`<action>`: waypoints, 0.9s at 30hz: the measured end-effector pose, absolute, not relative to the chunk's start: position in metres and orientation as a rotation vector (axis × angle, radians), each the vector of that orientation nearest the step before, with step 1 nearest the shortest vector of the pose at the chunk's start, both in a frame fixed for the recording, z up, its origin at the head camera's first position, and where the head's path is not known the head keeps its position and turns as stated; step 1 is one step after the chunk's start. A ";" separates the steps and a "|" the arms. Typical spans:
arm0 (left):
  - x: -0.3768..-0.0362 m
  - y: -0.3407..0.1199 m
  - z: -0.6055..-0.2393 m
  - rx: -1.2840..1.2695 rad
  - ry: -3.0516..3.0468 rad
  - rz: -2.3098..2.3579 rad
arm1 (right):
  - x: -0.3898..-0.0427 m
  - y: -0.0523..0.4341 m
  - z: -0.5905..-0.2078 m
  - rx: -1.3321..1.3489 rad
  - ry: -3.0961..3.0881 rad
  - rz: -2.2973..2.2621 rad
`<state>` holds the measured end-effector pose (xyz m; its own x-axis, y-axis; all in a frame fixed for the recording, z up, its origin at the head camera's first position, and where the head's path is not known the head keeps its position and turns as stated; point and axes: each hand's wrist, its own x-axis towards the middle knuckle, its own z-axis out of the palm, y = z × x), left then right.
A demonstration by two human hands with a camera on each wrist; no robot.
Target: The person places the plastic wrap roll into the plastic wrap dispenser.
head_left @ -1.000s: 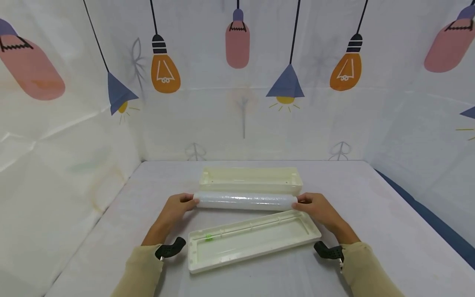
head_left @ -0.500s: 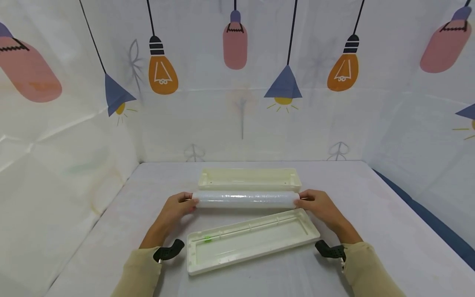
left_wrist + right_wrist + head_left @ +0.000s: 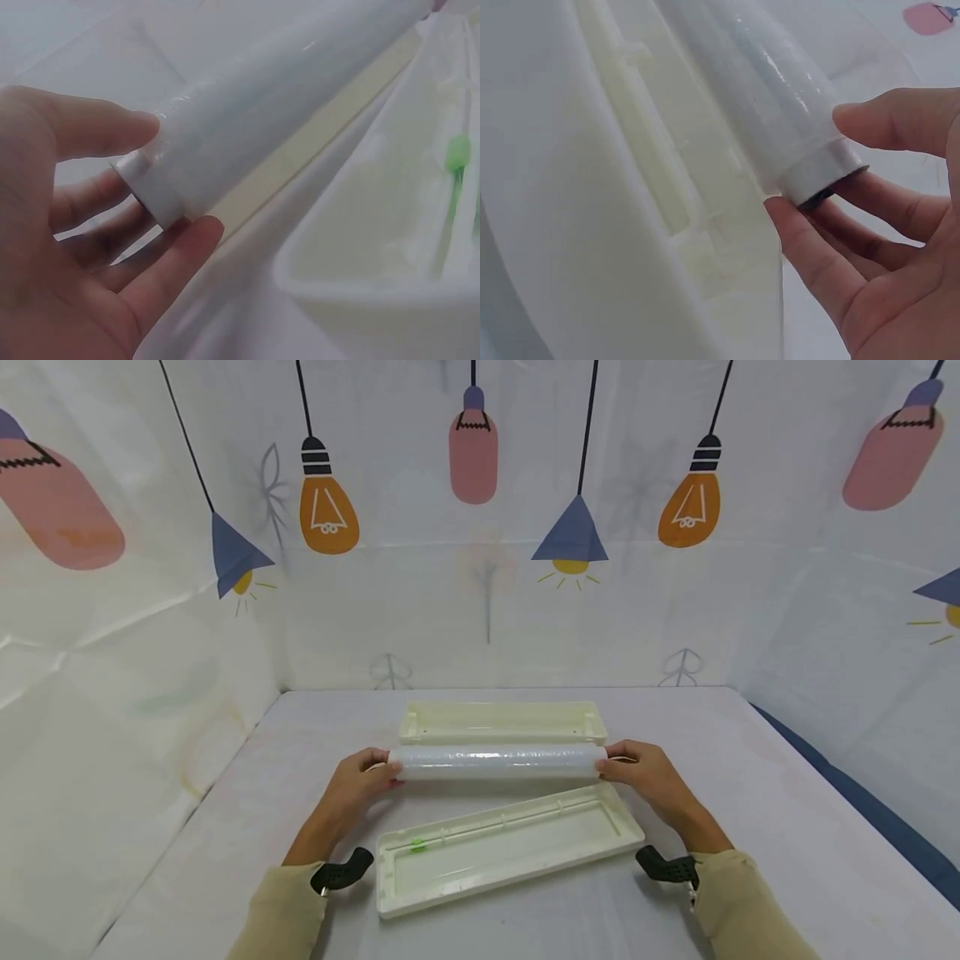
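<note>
Gleaming translucent-white film roll (image 3: 497,762), white core ends protruding.

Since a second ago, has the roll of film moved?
Yes. The roll has drifted slightly away from the person, toward the far tray, with both hands holding its ends.

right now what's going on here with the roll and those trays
A person holds a roll of cling film level above the table, the left hand gripping one end and the right hand the other. It sits between two cream plastic trays: the far tray behind it and the near tray, which has a small green piece inside.
</note>
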<state>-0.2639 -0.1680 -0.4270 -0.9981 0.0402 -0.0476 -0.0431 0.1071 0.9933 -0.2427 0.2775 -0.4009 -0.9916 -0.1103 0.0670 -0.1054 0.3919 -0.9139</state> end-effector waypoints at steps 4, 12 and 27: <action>-0.264 -0.167 -0.427 0.036 2.230 2.140 | -0.242 0.278 -0.400 -0.213 2.591 -1.767; -0.265 -0.165 -0.424 0.069 2.233 2.164 | -0.240 0.276 -0.397 -0.241 2.559 -1.848; -0.264 -0.162 -0.420 0.143 2.197 2.256 | -0.243 0.277 -0.395 -0.206 2.638 -1.865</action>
